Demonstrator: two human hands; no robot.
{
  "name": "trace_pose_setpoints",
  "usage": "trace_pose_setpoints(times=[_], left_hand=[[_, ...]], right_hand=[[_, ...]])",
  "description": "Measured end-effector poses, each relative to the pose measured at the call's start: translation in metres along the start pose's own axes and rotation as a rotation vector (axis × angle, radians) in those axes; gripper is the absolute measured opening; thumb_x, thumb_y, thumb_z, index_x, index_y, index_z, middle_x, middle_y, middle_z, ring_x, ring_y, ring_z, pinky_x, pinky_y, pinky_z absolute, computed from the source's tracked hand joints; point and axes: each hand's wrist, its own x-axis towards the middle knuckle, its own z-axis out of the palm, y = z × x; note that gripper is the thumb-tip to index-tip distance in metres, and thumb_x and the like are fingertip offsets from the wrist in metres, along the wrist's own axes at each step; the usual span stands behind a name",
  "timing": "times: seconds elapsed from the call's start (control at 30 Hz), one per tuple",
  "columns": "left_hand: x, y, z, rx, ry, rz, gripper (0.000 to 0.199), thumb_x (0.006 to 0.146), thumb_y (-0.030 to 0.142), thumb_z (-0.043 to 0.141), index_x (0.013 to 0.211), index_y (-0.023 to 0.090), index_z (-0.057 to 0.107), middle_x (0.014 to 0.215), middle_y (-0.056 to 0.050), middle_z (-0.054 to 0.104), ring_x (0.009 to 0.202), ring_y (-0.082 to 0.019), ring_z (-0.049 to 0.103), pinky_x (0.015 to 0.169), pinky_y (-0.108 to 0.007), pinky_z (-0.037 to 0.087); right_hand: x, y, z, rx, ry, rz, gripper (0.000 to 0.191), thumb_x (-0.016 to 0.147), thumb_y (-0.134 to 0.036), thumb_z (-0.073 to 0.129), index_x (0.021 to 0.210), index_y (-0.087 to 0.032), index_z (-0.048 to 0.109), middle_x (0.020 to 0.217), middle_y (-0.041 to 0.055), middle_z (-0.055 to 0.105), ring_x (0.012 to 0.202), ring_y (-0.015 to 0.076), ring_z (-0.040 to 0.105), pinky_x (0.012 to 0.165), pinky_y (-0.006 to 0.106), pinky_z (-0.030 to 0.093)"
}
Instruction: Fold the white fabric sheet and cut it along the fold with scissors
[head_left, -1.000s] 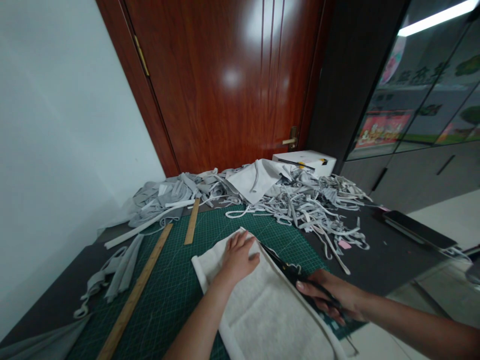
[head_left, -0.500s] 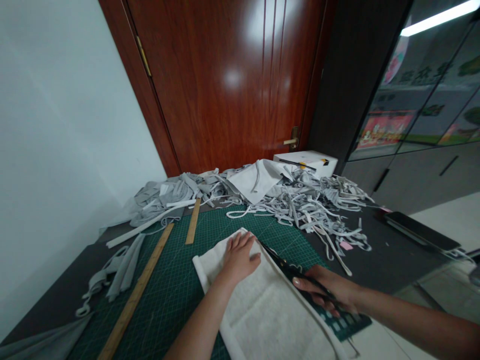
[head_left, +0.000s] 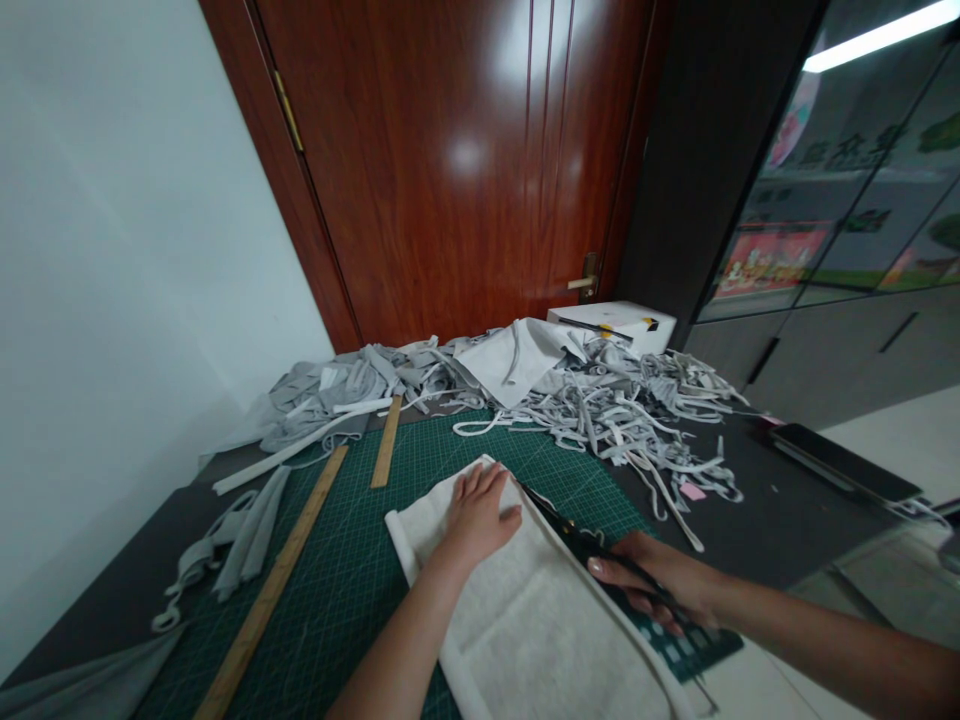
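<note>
A cream-white piece of cloth [head_left: 547, 610] with rolled edges lies on a green cutting mat [head_left: 345, 590]. Pressed flat on its upper part is my left hand [head_left: 480, 515], fingers extended and holding nothing. My right hand [head_left: 652, 580] is wrapped round the handles of black scissors [head_left: 566, 530]. Their blades lie along the cloth's right edge, tips near its upper corner, close to my left fingertips. A thin pale strip curls beside the blades.
A long wooden ruler [head_left: 277, 580] and a shorter wooden ruler [head_left: 386, 445] lie at left. Grey fabric strips [head_left: 600, 400] are heaped along the back, before a white box [head_left: 637, 325]. Grey scraps [head_left: 251, 540] lie left; a dark flat device [head_left: 844, 460] sits at right.
My right hand and the scissors have shifted very slightly. My left hand and the cloth stay in place.
</note>
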Motion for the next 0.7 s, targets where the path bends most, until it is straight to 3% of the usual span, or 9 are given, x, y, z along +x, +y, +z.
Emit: trace_pose_setpoints(times=[0.7], left_hand=[[0.0008,0.0045,-0.0077,-0.005,0.064,-0.017,0.053,0.075,0.036,0.061,0.124,0.018,0.054,0.130,-0.011,0.051,0.126,-0.027,0.042,0.109,-0.038,0.028]], right_hand=[[0.0003,-0.0043,0.0032,-0.035,0.014,0.008,0.052,0.068,-0.068,0.059,0.056,-0.021,0.040,0.038,-0.0097,0.040,0.026,0.0029,0.029,0.023,0.015,0.024]])
